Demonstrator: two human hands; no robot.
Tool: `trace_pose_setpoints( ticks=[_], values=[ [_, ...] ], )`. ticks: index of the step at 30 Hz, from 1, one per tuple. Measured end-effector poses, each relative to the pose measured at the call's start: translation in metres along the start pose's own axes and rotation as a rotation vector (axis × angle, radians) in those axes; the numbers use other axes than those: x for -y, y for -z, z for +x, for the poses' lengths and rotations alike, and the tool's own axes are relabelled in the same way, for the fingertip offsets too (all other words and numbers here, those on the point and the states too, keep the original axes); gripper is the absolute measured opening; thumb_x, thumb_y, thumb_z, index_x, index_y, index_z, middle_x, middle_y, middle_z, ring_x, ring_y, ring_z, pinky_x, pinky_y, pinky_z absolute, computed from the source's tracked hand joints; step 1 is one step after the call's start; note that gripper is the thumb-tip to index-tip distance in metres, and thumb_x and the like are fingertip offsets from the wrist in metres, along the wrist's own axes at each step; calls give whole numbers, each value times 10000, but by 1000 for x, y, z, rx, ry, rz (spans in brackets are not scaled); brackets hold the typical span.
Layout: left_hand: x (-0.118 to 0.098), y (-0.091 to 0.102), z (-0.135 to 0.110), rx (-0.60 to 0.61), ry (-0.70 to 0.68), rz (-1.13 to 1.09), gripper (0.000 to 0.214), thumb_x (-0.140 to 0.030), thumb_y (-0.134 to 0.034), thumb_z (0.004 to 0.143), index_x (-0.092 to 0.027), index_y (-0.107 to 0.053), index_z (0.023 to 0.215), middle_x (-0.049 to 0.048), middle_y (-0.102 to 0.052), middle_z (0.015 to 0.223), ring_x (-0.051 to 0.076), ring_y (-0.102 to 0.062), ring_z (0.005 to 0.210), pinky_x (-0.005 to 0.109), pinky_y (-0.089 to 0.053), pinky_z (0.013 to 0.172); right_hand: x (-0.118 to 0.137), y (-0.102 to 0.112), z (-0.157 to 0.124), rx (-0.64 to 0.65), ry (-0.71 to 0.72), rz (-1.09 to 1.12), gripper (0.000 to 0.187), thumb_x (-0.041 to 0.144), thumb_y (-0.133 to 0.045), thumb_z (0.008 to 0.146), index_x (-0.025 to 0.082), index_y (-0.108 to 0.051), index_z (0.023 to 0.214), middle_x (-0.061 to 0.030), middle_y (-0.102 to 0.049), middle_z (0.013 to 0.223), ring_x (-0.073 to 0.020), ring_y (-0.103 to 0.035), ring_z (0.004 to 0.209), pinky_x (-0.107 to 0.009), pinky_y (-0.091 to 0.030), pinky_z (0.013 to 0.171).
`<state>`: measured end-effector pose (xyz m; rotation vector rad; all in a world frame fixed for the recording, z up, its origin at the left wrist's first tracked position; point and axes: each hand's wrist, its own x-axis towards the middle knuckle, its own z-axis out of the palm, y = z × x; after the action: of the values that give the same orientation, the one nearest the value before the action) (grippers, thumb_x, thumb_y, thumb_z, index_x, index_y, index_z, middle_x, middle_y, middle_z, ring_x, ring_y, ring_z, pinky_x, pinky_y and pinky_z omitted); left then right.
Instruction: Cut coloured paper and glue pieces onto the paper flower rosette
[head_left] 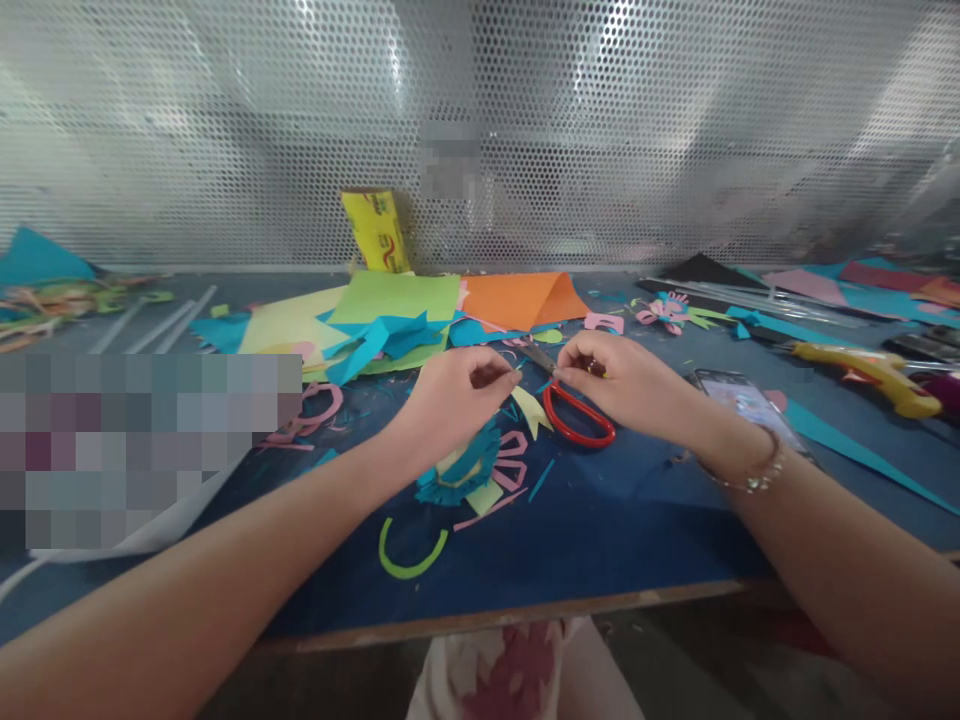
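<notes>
Left hand [450, 395]: thumb and forefinger pinched shut on a small paper scrap [520, 370], too slight to tell its colour, held above the table [600, 540] just beside the scissor tips. Right hand [622, 385]: fingers closed around the upper handle of the red-handled scissors [561, 430], the lower loop hanging free under the knuckles; a bracelet sits on that wrist. Judged step: trimming the pinched scrap, blades brought to its edge. A clean cut would call for the scrap to be held taut and fed squarely between the blades; whether the blades stand parted cannot be told. The scissors' long axis runs diagonally, handles near and to the right, tips pointing away and left toward the left fingertips. Directly under the left hand lies a teal fringed piece [461, 470], with pink cut-outs [514, 460] and a green curved strip [411, 560] nearby. A phone [742, 400] lies right of the right wrist.
</notes>
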<state>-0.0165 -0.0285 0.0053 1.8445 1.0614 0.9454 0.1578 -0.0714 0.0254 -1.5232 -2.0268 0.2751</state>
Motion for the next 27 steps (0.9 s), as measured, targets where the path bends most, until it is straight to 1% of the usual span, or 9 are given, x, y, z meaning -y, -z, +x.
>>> trace_pose_setpoints(
  ticks=[2, 4, 7, 11, 16, 18, 23, 25, 27],
  values=[
    [7, 2, 6, -16, -108, 187, 138, -317, -599, 639, -182, -625, 658, 27, -597, 640, 157, -535, 647, 256, -392, 633, -4, 0, 2, 35, -46, 7, 106, 232, -457, 757, 167, -531, 720, -20, -559, 698, -104, -481, 613, -238, -340, 551],
    [14, 3, 13, -4, -191, 329, 167, -276, -575, 656, -180, -631, 780, 42, -600, 739, 172, -538, 708, 280, -396, 691, -7, 0, 4, 62, -79, 10, 107, 226, -455, 753, 164, -533, 713, -21, -560, 678, -103, -479, 590, -238, -339, 535],
    [22, 5, 21, 130, -362, 453, 294, -159, -527, 660, -188, -607, 941, 58, -575, 900, 185, -526, 840, 315, -383, 787, -12, 0, 6, 59, -76, 15, 116, 230, -452, 751, 165, -533, 700, -28, -565, 681, -108, -487, 597, -242, -347, 539],
    [26, 8, 28, 360, -588, 494, 293, -109, -513, 668, -235, -634, 903, 47, -567, 1016, 193, -479, 998, 334, -330, 887, -14, 0, 4, 74, -78, 44, 119, 235, -446, 752, 166, -536, 713, -31, -572, 707, -108, -492, 605, -243, -357, 547],
    [28, 1, 33, 439, -647, 523, 206, -165, -485, 742, -241, -655, 831, 40, -629, 939, 171, -522, 932, 324, -333, 870, -14, 1, 2, 56, -66, 74, 115, 226, -443, 752, 160, -528, 713, -24, -556, 685, -99, -473, 589, -236, -347, 536],
    [25, -1, 33, 408, -650, 556, 206, -171, -467, 762, -228, -650, 837, 40, -642, 894, 163, -534, 900, 315, -347, 849, -13, 1, 2, 36, -60, 83, 113, 226, -444, 753, 157, -524, 714, -23, -550, 684, -98, -468, 592, -235, -344, 540],
    [16, 8, 30, 196, -701, 615, 201, -177, -446, 786, -186, -630, 866, 47, -640, 828, 161, -539, 832, 331, -375, 804, -10, 4, 0, -38, -52, 132, 123, 248, -443, 765, 155, -500, 709, -15, -525, 681, -97, -446, 602, -235, -332, 552],
    [13, 13, 28, 171, -690, 629, 220, -167, -425, 795, -171, -624, 889, 56, -621, 827, 159, -533, 829, 313, -392, 771, -8, 4, -1, -69, -23, 157, 128, 258, -437, 774, 157, -492, 717, -19, -524, 710, -101, -445, 623, -237, -333, 565],
    [11, 16, 25, 189, -650, 623, 240, -158, -409, 796, -166, -617, 916, 61, -598, 835, 154, -528, 834, 284, -405, 734, -7, 4, -3, -78, 5, 165, 128, 263, -436, 779, 161, -489, 724, -21, -521, 728, -102, -443, 633, -238, -333, 571]
  ],
)
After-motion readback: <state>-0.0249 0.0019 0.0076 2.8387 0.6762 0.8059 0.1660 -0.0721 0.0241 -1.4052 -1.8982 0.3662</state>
